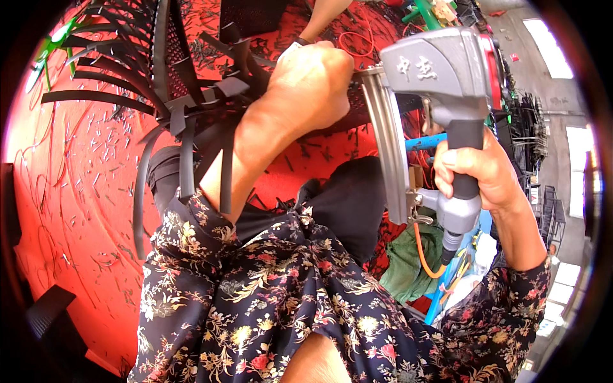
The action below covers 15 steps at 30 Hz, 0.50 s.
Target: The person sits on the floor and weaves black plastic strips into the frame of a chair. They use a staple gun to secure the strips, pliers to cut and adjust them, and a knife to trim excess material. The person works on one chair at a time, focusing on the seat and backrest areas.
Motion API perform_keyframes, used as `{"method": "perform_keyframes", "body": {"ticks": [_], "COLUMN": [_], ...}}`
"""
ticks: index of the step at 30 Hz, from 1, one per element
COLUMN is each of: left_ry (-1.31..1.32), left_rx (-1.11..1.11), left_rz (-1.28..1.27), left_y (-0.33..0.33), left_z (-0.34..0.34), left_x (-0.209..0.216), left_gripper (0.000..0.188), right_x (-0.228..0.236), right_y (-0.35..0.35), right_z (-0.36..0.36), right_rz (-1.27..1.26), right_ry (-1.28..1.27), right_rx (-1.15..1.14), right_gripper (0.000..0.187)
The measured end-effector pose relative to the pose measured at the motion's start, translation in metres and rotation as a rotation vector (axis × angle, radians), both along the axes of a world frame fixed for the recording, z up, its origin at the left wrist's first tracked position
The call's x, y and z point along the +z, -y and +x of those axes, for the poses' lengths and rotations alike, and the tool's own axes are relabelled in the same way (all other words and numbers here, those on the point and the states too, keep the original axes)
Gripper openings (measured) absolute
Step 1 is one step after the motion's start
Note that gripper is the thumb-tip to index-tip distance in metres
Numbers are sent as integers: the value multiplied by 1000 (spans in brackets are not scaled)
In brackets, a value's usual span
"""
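My right hand (479, 166) is wrapped round the black grip of a grey air nail gun (434, 67), held upright at the right. Its long metal magazine (389, 140) slants down on the side towards my left hand, and an orange air hose (423, 252) curves from the bottom of the handle. Left of the tool's nose, my left hand (316, 80) is closed over the edge of a black woven piece (172, 57); its fingertips are hidden. Loose flat black strips (102, 96) fan out from this piece, and several hang across my left forearm.
Red sheeting (83, 210) strewn with black offcuts covers the ground. Another person's bare forearm (325, 16) reaches in at the top. By my right arm lie a green cloth (412, 265) and a blue bar (426, 142). Stacked black items (527, 127) stand at the far right.
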<state>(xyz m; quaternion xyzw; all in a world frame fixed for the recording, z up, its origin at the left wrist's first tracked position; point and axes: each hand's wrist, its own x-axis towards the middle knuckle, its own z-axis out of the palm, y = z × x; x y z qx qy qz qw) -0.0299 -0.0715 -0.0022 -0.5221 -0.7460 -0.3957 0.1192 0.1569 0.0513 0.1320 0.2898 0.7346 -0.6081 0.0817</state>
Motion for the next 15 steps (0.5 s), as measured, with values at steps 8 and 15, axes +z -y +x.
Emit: {"method": "perform_keyframes", "body": {"ticks": [8,15], "left_ry": [61,186], "left_rx": [-30,-58], "left_rz": [-159,-282], "left_y": [-8,-8], "left_z": [-10,-22], "left_x": [-5,-6], "left_gripper": [24,29], "right_x": [-29,-70], "right_y": [3,-43], "right_z": [24,103], "right_rz": [-74,-18], "right_ry": [-199,-384], "right_rx": [-199,-522], "right_gripper": [20,29]}}
